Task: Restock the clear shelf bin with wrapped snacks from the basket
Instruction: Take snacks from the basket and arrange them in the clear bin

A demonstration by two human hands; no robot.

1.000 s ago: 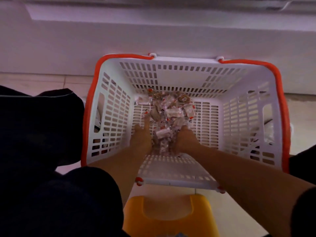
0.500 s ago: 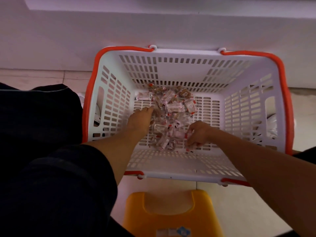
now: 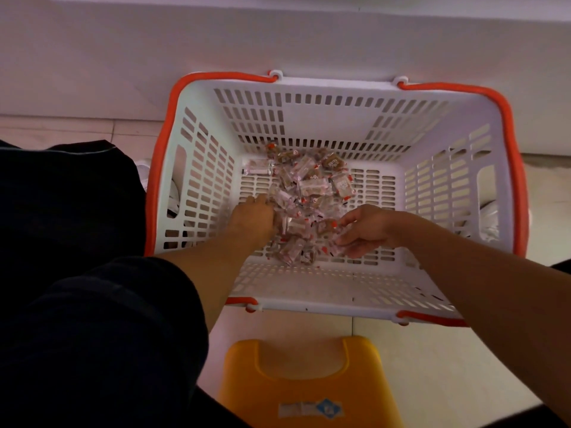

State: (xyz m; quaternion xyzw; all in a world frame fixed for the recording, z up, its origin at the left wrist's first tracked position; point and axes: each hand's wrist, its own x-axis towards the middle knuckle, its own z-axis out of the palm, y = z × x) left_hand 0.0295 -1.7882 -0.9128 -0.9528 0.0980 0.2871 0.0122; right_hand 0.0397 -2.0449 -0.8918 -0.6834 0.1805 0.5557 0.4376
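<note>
A white slotted basket [image 3: 312,291] with an orange rim stands on the floor below me. A heap of small clear-wrapped snacks [image 3: 309,186] with red and brown print lies on its bottom. My left hand [image 3: 255,217] rests against the heap's left side, back up, fingers reaching into the wrappers. My right hand [image 3: 366,228] comes in from the right, thumb above and fingers curled below, cupping a few wrapped snacks at the heap's near right edge. The clear shelf bin is out of view.
A yellow plastic stool [image 3: 306,381] sits just in front of the basket, near me. My dark-trousered leg [image 3: 92,304] fills the left side. A white panel [image 3: 278,41] runs behind the basket, and pale floor tiles [image 3: 463,366] lie to the right.
A second ago both hands were pressed together at the near end of the heap. They have since spread apart, the left to the heap's left side, the right out to its right edge.
</note>
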